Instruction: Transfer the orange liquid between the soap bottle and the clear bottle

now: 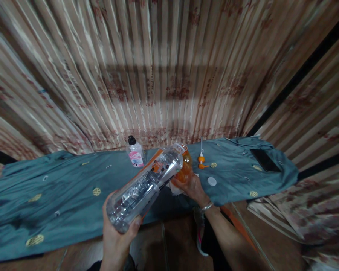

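My left hand [118,233] is closed around the base of a large clear plastic bottle [141,192] with an orange and white label. The bottle is tilted, its neck up and to the right, at the mouth of an orange bottle [185,165]. Fingers of my right hand [190,186] wrap round the orange bottle, which stands at the cloth. Whether liquid is flowing between the two mouths, I cannot tell. An orange pump top [201,160] with its tube lies right of the orange bottle. Nearby is a round white cap [211,181].
A bottle with a black cap and pink label [136,157] stands behind the clear bottle. A dark phone [264,160] lies at the right on the green patterned cloth [73,184]. Pleated curtains [164,94] rise behind. Part of a white sheet [175,188] lies under the orange bottle.
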The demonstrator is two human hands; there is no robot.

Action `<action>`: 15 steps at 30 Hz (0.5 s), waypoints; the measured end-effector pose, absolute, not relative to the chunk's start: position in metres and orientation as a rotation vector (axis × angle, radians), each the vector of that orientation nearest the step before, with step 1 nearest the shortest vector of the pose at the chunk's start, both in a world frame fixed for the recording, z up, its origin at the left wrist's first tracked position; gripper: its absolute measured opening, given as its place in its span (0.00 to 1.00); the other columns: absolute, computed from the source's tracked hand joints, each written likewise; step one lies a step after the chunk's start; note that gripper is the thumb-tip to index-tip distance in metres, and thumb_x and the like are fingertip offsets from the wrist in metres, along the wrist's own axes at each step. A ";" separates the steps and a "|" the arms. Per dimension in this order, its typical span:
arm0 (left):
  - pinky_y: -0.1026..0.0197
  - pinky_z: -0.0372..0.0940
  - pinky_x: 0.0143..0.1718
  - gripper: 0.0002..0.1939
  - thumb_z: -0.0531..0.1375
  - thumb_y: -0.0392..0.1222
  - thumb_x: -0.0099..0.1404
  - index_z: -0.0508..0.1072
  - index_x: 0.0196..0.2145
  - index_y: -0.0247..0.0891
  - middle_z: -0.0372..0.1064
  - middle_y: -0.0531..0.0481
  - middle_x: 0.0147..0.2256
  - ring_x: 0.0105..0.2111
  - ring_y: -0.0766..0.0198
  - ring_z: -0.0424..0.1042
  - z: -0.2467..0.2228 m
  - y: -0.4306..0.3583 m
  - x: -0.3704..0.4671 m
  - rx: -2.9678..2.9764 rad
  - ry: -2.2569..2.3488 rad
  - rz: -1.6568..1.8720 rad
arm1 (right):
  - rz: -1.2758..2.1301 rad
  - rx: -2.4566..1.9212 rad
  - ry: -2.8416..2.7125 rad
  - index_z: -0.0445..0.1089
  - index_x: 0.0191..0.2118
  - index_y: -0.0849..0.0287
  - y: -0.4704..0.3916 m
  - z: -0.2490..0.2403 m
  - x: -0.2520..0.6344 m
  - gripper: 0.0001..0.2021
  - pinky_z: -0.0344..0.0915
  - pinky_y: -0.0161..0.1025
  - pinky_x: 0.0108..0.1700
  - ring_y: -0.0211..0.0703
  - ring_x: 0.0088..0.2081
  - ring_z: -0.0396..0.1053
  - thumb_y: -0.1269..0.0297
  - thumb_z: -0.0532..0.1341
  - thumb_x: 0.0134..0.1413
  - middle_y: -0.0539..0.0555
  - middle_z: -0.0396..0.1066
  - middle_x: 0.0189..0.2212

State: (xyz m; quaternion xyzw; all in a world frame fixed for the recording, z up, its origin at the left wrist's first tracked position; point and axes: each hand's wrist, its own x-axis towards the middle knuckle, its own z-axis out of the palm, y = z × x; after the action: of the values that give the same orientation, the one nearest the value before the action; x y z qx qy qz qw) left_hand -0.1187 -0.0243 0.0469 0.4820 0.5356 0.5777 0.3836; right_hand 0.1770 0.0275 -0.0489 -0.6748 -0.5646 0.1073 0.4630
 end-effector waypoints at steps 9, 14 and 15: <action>0.44 0.81 0.57 0.57 0.84 0.75 0.49 0.73 0.66 0.43 0.84 0.39 0.57 0.55 0.40 0.86 0.056 -0.029 -0.109 1.111 1.316 1.474 | 0.369 -1.639 -1.276 0.77 0.65 0.55 0.030 -0.053 0.172 0.33 0.90 0.72 0.55 0.74 0.51 0.92 0.43 0.77 0.62 0.67 0.91 0.50; 0.44 0.82 0.55 0.55 0.84 0.74 0.50 0.74 0.65 0.44 0.83 0.41 0.55 0.54 0.40 0.86 0.052 -0.027 -0.113 1.135 1.328 1.473 | 0.392 -1.644 -1.273 0.77 0.64 0.56 0.029 -0.050 0.173 0.34 0.90 0.71 0.55 0.75 0.51 0.92 0.43 0.78 0.60 0.67 0.91 0.50; 0.44 0.82 0.55 0.55 0.83 0.75 0.50 0.74 0.65 0.44 0.83 0.41 0.55 0.54 0.39 0.86 0.052 -0.027 -0.113 1.138 1.334 1.473 | 0.397 -1.644 -1.275 0.78 0.64 0.56 0.028 -0.049 0.175 0.33 0.90 0.70 0.55 0.75 0.50 0.92 0.43 0.79 0.60 0.67 0.91 0.49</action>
State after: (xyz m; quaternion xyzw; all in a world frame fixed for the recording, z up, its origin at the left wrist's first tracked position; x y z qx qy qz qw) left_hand -0.1128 -0.0273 0.0523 0.4527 0.5306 0.5857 0.4129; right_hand 0.1746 0.0280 -0.0495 -0.6767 -0.5250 0.1634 0.4897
